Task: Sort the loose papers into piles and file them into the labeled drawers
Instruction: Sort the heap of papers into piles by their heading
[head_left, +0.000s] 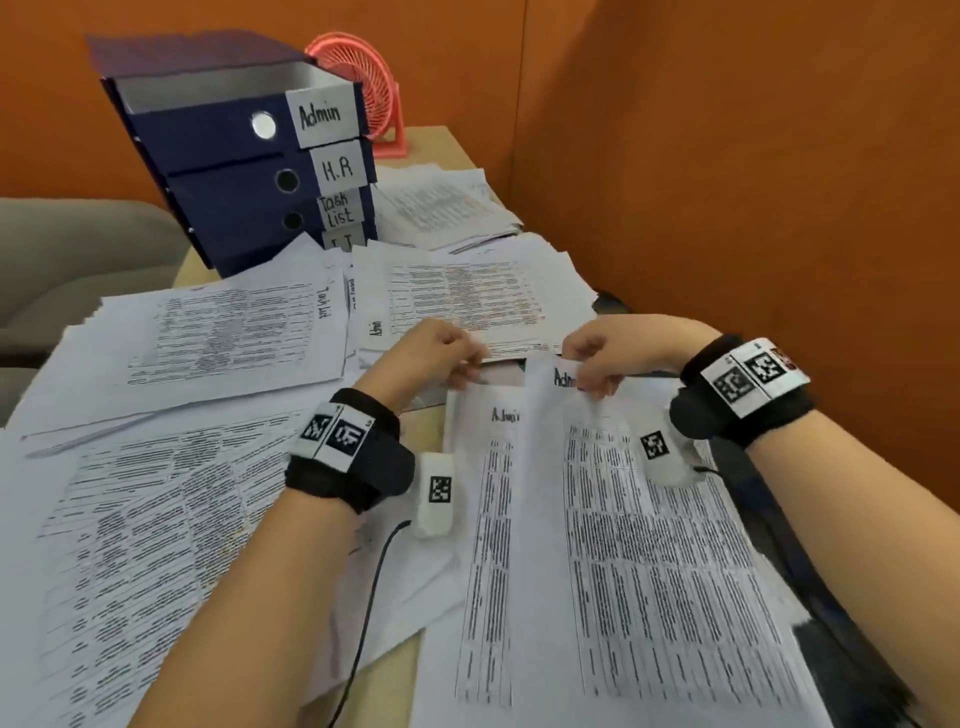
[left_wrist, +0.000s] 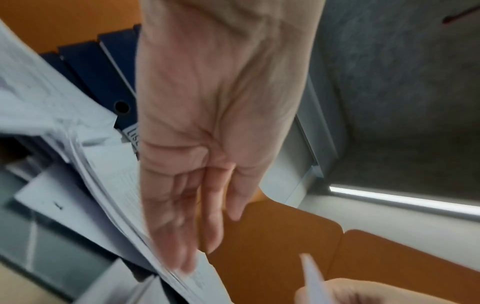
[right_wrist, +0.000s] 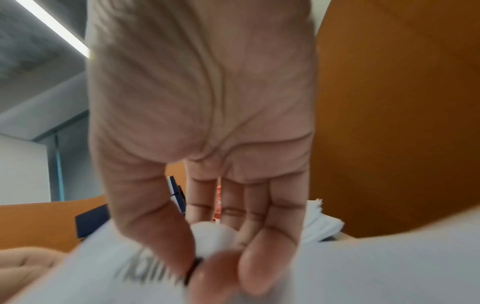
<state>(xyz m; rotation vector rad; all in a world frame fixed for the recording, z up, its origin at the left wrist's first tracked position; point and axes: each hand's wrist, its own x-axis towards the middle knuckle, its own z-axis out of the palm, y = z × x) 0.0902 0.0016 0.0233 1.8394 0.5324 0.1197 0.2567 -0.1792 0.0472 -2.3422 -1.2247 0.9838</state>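
Note:
My right hand (head_left: 592, 374) pinches the top edge of a printed sheet headed "Admin" (head_left: 649, 545) and holds it a little above the desk. In the right wrist view the thumb and fingers (right_wrist: 207, 263) close on that sheet (right_wrist: 363, 267). Another Admin sheet (head_left: 488, 493) lies beneath it. My left hand (head_left: 441, 353) is at the near edge of the Admin pile (head_left: 467, 291). In the left wrist view its fingers (left_wrist: 210, 242) lie nearly straight against a paper stack (left_wrist: 116, 195). The blue drawer unit (head_left: 234, 156), labelled Admin, H.R, Task list and I.T, stands at the back with its top drawer open.
A Task list pile (head_left: 218, 332) lies to the left, with a larger spread of papers (head_left: 130, 519) in front of it. More sheets (head_left: 447, 208) sit right of the drawers. A pink fan (head_left: 374, 88) stands behind. Orange partitions close the back and right.

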